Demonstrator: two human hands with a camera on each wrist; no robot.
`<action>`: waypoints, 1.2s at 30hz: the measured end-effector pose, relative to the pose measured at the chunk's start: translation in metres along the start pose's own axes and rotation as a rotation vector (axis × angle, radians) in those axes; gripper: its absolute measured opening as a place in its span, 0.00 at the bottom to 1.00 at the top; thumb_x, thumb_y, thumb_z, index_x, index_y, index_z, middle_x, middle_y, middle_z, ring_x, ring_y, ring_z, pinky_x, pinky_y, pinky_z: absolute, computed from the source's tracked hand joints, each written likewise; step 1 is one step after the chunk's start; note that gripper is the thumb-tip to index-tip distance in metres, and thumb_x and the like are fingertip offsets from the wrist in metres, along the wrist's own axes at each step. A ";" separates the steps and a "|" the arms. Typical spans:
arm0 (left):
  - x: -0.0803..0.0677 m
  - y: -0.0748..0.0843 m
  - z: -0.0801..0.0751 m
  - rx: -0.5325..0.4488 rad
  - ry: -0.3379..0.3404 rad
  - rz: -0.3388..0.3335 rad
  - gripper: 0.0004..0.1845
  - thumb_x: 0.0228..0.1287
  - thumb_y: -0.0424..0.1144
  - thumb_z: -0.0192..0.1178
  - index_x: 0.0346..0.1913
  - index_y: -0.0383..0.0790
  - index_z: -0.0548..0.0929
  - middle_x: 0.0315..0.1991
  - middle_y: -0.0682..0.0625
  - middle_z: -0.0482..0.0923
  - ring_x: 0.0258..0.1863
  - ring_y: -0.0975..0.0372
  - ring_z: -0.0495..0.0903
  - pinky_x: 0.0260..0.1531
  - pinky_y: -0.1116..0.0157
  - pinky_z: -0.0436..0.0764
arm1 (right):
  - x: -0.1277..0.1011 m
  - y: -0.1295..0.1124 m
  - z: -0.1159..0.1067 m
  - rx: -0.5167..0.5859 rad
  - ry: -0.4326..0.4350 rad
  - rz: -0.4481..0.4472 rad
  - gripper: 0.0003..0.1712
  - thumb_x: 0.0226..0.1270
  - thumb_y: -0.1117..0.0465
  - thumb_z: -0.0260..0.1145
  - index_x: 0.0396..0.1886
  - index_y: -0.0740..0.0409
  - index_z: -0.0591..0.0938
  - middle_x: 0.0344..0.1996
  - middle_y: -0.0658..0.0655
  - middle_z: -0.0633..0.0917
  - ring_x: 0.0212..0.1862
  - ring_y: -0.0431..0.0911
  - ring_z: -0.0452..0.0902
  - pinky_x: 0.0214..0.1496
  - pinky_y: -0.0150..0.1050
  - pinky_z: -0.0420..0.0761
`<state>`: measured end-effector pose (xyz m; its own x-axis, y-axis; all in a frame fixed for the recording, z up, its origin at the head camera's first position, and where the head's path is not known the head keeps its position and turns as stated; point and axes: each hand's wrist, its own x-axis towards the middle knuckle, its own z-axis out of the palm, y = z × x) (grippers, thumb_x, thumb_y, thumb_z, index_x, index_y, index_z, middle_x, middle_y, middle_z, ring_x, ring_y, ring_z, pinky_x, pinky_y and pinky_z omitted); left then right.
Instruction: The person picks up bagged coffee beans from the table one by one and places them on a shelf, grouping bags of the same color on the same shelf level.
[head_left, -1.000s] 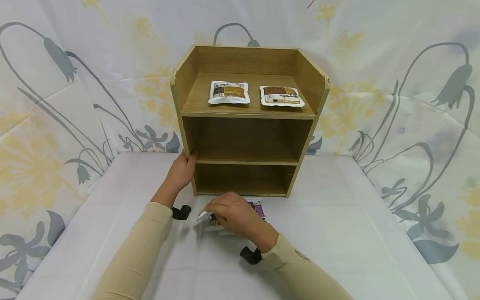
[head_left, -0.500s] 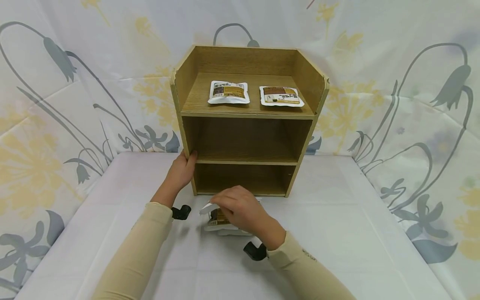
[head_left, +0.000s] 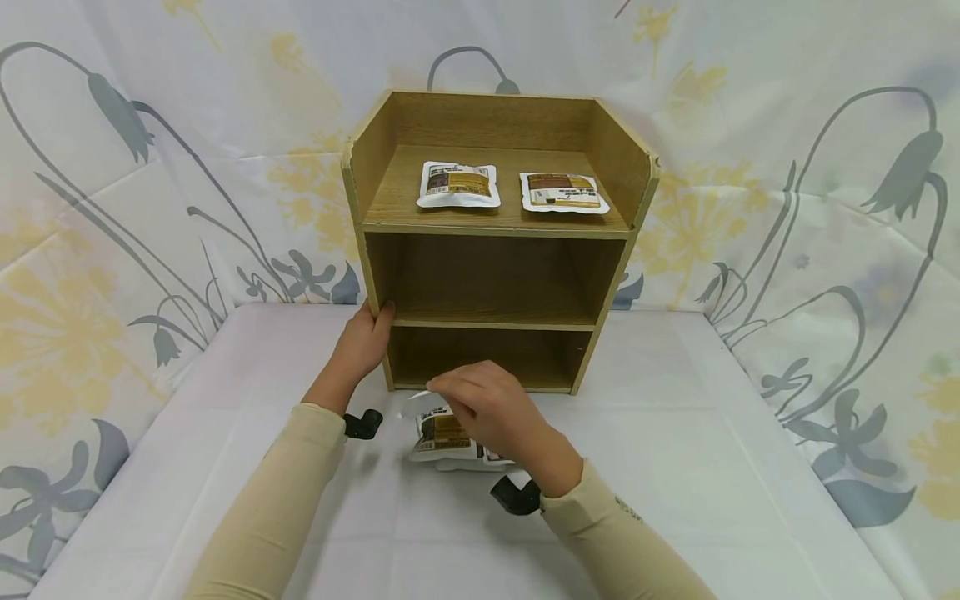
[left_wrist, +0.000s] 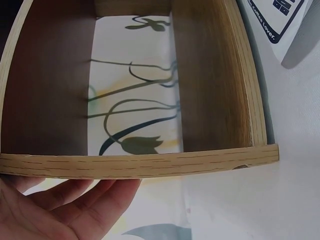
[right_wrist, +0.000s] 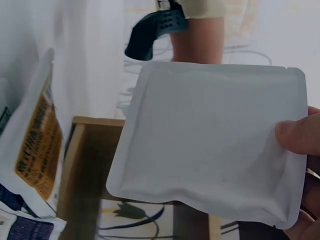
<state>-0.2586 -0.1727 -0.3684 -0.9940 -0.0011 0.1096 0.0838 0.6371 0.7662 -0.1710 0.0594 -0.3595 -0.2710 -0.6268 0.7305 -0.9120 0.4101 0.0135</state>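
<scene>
I'm pinching 1 light, floppy, probably slick pouch [head_left: 420, 406] by its edge with my right hand [head_left: 487, 410], lifting it off the pile [head_left: 450, 442] at the shelf's [head_left: 495, 242] 6 o'clock, while my left hand's [head_left: 365, 340] relaxed fingers are steadying the shelf's side.

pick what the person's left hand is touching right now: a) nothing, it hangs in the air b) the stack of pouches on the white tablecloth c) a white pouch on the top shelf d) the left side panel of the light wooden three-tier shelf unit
d: the left hand presses against the left side panel of the light wooden three-tier shelf unit, while the right hand pinches a white foil pouch lifted from the pile of pouches on the table.
</scene>
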 end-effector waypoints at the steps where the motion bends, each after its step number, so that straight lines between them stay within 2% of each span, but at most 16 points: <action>1: 0.000 0.000 0.000 0.001 0.002 0.000 0.34 0.76 0.56 0.31 0.74 0.35 0.55 0.66 0.31 0.67 0.63 0.40 0.72 0.61 0.43 0.71 | 0.001 0.000 -0.001 -0.001 -0.002 0.004 0.14 0.57 0.70 0.70 0.44 0.57 0.87 0.40 0.51 0.89 0.43 0.42 0.85 0.47 0.34 0.81; 11: 0.000 -0.001 0.001 -0.015 -0.018 -0.018 0.35 0.76 0.57 0.30 0.75 0.37 0.52 0.68 0.32 0.65 0.63 0.39 0.72 0.61 0.42 0.71 | 0.011 0.005 -0.014 -0.026 0.054 0.039 0.13 0.58 0.70 0.70 0.43 0.58 0.87 0.38 0.51 0.89 0.41 0.43 0.85 0.47 0.35 0.81; 20: 0.001 -0.003 0.001 -0.005 -0.012 0.021 0.34 0.76 0.56 0.30 0.75 0.36 0.53 0.66 0.30 0.67 0.63 0.39 0.72 0.62 0.43 0.70 | 0.020 0.010 -0.025 -0.047 0.086 0.062 0.11 0.60 0.69 0.69 0.43 0.58 0.87 0.38 0.53 0.89 0.41 0.44 0.85 0.47 0.35 0.82; 29: 0.001 -0.003 0.001 -0.014 -0.015 0.015 0.34 0.76 0.56 0.31 0.75 0.36 0.52 0.67 0.31 0.66 0.63 0.40 0.71 0.62 0.43 0.70 | 0.027 0.016 -0.031 -0.048 0.143 0.040 0.11 0.59 0.70 0.69 0.42 0.59 0.87 0.36 0.54 0.89 0.39 0.45 0.85 0.44 0.36 0.83; 36: 0.001 -0.002 0.000 -0.005 -0.010 0.019 0.34 0.76 0.55 0.31 0.74 0.35 0.54 0.66 0.31 0.67 0.63 0.40 0.72 0.62 0.44 0.70 | 0.033 0.017 -0.035 -0.029 0.167 0.063 0.12 0.59 0.70 0.69 0.43 0.60 0.87 0.37 0.55 0.89 0.40 0.46 0.85 0.47 0.37 0.83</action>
<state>-0.2598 -0.1741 -0.3702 -0.9929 0.0188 0.1177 0.1029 0.6331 0.7672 -0.1846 0.0691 -0.3110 -0.2707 -0.4814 0.8337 -0.8848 0.4656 -0.0184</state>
